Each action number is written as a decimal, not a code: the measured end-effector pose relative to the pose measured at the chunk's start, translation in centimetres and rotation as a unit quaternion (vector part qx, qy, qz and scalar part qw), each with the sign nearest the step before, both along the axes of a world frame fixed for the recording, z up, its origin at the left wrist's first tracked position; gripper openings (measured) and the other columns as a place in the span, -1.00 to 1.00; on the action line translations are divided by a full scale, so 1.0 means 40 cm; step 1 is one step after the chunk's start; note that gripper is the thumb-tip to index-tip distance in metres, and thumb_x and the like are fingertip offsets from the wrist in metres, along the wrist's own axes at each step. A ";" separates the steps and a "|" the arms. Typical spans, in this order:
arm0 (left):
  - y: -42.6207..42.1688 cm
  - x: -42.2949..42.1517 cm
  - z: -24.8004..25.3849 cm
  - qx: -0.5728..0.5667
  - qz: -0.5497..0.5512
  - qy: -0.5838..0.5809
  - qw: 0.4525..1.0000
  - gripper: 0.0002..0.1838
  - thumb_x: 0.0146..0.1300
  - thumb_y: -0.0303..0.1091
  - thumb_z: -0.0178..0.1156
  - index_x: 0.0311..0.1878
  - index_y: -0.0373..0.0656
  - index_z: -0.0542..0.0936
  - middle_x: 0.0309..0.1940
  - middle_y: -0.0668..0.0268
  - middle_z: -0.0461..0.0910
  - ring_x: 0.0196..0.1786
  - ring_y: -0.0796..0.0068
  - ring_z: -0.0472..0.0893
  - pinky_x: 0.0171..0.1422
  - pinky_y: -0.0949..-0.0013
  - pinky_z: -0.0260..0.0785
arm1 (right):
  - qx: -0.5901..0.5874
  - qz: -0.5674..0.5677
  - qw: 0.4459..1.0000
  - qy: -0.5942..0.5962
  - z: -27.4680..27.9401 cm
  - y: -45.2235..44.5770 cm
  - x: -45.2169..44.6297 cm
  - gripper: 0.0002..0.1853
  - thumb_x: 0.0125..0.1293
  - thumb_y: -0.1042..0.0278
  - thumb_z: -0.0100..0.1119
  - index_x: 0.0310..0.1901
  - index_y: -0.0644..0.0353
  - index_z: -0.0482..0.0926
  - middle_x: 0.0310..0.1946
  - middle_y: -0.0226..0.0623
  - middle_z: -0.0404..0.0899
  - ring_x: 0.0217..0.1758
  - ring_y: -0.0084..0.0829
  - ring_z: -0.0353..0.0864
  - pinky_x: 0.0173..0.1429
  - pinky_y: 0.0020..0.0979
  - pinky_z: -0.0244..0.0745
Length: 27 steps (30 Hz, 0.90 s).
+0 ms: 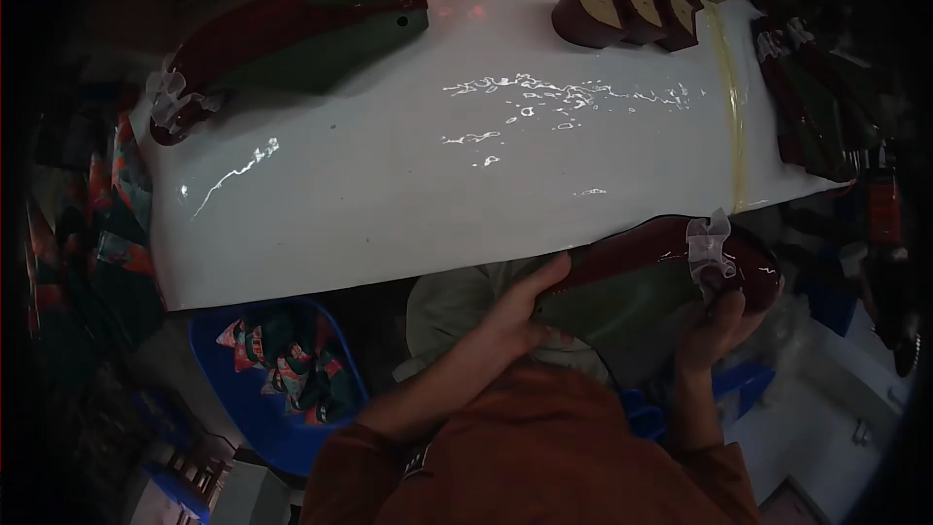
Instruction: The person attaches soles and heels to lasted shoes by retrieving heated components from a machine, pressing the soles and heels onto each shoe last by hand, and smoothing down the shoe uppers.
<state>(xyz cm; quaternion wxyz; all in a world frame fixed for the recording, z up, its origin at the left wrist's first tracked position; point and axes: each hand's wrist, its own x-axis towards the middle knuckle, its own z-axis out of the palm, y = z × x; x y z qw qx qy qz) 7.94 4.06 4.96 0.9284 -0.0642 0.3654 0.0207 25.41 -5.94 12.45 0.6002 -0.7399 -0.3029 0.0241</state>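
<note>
A long dark red and green glossy piece (622, 292) lies across my lap at the table's front edge, held in both hands. My left hand (533, 309) grips its left end, thumb on top. My right hand (717, 327) wraps its right end, beside a whitish translucent ruffled strip (709, 245) that crosses the red part. A similar red and green piece (330, 24) rests at the table's back left, with a translucent ruffle at its lower left end.
The white glossy table (389, 185) has several dark red blocks with tan faces (595, 8) at the back. Yellow tape (731, 107) crosses its right side, near more red-green pieces (807, 97). A blue bin (219, 369) holds patterned packets (287, 360).
</note>
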 end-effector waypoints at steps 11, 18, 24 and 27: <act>0.000 -0.220 -0.108 0.082 0.048 0.078 0.992 -0.42 0.44 0.06 0.07 0.35 -0.15 0.40 0.23 0.16 0.53 0.20 0.22 0.58 0.13 0.14 0.55 | -0.022 0.094 0.967 0.234 -0.184 -0.029 -0.182 -0.35 0.23 0.34 0.36 0.24 0.26 0.19 0.08 -0.08 0.44 0.09 -0.36 0.53 0.14 -0.35 0.51; -0.024 -0.472 -0.022 0.260 0.156 0.257 0.917 -0.50 0.42 0.01 0.14 0.21 -0.17 0.47 0.00 0.16 0.63 -0.09 0.29 0.68 -0.48 0.31 0.48 | 0.029 0.294 0.884 0.363 -0.283 0.001 -0.321 -0.39 0.29 0.42 0.31 0.26 0.28 0.17 0.09 -0.13 0.48 0.14 -0.38 0.53 0.23 -0.36 0.45; 0.021 -0.460 0.059 0.261 0.109 0.267 0.921 -0.46 0.42 0.03 0.11 0.23 -0.22 0.46 -0.05 0.13 0.63 -0.18 0.28 0.68 -0.38 0.30 0.55 | 0.009 0.280 0.865 0.417 -0.254 0.061 -0.323 -0.35 0.28 0.49 0.28 0.30 0.27 0.11 0.13 -0.11 0.42 0.21 -0.36 0.47 0.30 -0.32 0.41; -0.061 -0.355 0.108 0.171 0.185 0.285 0.925 -0.35 0.46 0.17 -0.02 0.34 -0.18 0.39 0.19 0.14 0.54 0.13 0.21 0.59 0.13 0.22 0.49 | -0.025 0.270 0.847 0.457 -0.190 0.090 -0.277 -0.33 0.28 0.48 0.28 0.31 0.27 0.09 0.14 -0.11 0.40 0.21 -0.35 0.48 0.31 -0.32 0.41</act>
